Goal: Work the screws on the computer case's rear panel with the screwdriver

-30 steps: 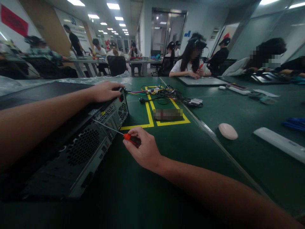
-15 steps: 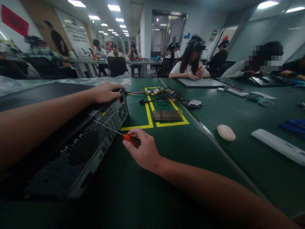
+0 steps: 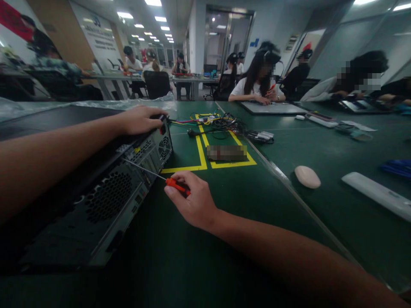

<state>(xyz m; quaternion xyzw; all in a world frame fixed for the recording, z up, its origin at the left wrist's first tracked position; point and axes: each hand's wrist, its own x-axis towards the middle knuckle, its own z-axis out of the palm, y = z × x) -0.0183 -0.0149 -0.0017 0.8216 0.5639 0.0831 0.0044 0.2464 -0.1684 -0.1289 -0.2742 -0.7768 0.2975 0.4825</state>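
Note:
A black computer case [image 3: 105, 201] lies on its side on the green table, its perforated rear panel facing me. My left hand [image 3: 139, 120] rests on the case's top far corner with fingers curled over the edge. My right hand [image 3: 192, 201] pinches the red and black handle of a screwdriver [image 3: 154, 174]. Its thin metal shaft points left, and the tip meets the rear panel near the upper edge.
A bundle of coloured cables [image 3: 218, 123] lies beyond yellow floor-tape style markings [image 3: 201, 154]. A pale mouse [image 3: 307, 176] and a white keyboard [image 3: 375, 194] sit to the right. Other people work at the far side and at tables behind.
The view has shifted slightly. Both hands stay where they were, the right still holding the screwdriver against the panel.

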